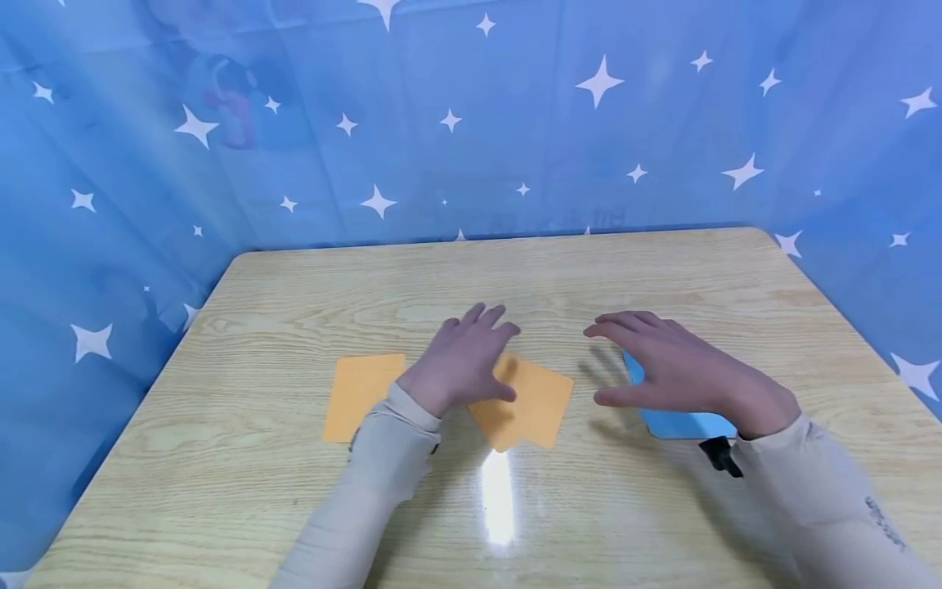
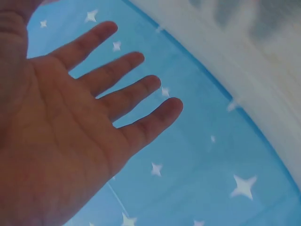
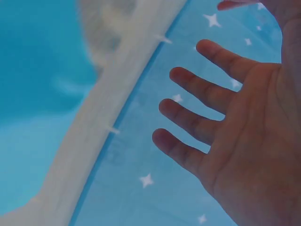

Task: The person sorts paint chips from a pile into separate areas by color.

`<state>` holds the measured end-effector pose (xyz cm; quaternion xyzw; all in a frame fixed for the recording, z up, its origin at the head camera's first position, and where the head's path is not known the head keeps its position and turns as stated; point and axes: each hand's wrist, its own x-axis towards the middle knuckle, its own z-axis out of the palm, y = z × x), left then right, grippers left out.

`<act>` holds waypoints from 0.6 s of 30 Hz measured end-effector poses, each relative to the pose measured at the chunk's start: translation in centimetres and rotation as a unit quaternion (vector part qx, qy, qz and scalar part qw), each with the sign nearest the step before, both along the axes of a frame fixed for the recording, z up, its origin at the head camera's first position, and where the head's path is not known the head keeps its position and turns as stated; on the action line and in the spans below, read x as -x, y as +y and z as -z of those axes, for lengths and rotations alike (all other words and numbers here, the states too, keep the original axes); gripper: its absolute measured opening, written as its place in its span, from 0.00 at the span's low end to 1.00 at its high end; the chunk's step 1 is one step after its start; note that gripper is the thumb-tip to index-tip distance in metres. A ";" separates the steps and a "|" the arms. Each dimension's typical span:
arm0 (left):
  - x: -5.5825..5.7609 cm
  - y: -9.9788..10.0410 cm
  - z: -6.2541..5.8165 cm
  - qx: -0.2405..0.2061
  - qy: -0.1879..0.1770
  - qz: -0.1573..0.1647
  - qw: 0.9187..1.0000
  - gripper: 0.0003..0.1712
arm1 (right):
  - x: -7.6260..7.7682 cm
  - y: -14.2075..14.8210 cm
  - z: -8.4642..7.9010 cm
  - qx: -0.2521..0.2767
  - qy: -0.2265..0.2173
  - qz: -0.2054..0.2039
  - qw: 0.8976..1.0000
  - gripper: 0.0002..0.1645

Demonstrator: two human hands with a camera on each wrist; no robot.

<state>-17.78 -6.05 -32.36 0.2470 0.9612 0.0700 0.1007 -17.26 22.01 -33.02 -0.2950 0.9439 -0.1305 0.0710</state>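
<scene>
My left hand (image 1: 467, 356) hovers over the table by a pair of overlapping orange square sheets (image 1: 540, 397), its fingers spread and nothing in them. Another orange sheet (image 1: 361, 393) lies flat to its left, partly behind the wrist. Above a blue sheet (image 1: 680, 423) at the right is my right hand (image 1: 670, 364), fingers extended and thumb apart, also holding nothing; it hides much of that sheet. Both wrist views show bare palms: the left palm (image 2: 66, 127) and the right palm (image 3: 258, 141), with fingers fanned out.
A light wood-grain table (image 1: 280, 303) carries the sheets. Behind it and at its sides hangs a blue cloth (image 1: 515, 106) with white stars. A bright light reflection shows on the tabletop near the middle front.
</scene>
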 end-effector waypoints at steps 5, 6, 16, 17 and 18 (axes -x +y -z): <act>0.1 -2.0 0.0 0.016 -0.019 -0.009 1.000 0.53 | 0.2 -2.3 -0.7 -0.006 -0.011 -0.002 1.000 0.49; 0.0 -2.2 0.0 0.022 -0.027 -0.007 0.999 0.54 | 0.2 -2.9 -0.7 -0.007 -0.015 -0.004 1.000 0.50; -0.4 -2.3 2.0 0.021 -0.066 0.006 0.998 0.62 | -0.3 -7.5 1.3 -0.041 -0.034 -0.014 0.998 0.59; -0.4 -2.3 2.2 0.018 -0.067 0.006 0.998 0.62 | -0.4 -7.8 1.6 -0.044 -0.032 -0.015 0.998 0.60; -0.3 -2.3 2.4 0.016 -0.068 0.006 0.998 0.62 | -0.5 -8.1 1.8 -0.047 -0.027 -0.017 0.998 0.60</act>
